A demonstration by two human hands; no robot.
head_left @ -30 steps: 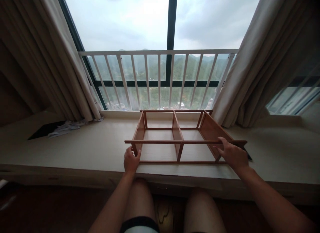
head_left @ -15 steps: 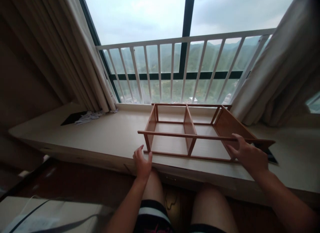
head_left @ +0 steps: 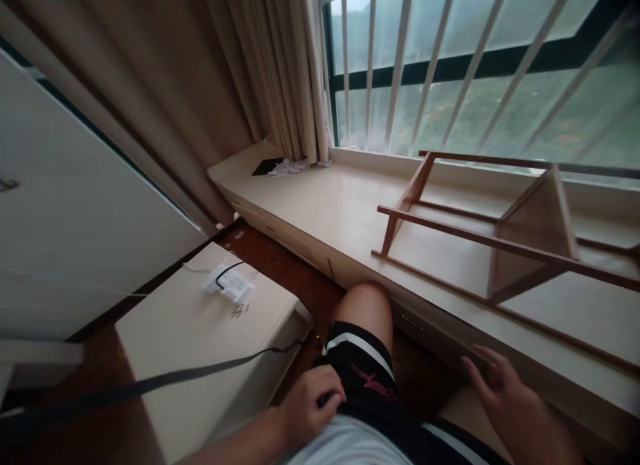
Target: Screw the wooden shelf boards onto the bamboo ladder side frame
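A wooden shelf frame (head_left: 480, 235) lies on the pale window ledge (head_left: 325, 198), with thin brown rails and a solid divider panel. Neither hand touches it. My left hand (head_left: 305, 408) rests on my left thigh over black shorts, fingers curled, with nothing visible in them. My right hand (head_left: 500, 395) hovers above my right thigh, just below the ledge's front edge, its fingers stretched out and apart, holding nothing.
A low pale cabinet (head_left: 200, 338) stands at my left with a white power strip (head_left: 229, 285) and a few small screws on top; a black cable (head_left: 150, 384) runs across it. Curtains (head_left: 280, 72) hang at the ledge's left end beside crumpled paper (head_left: 287, 166). White window bars (head_left: 440, 58) stand behind.
Both hands have left the shelf frame and dropped to my lap. My head has turned left and down, bringing the cabinet into view.
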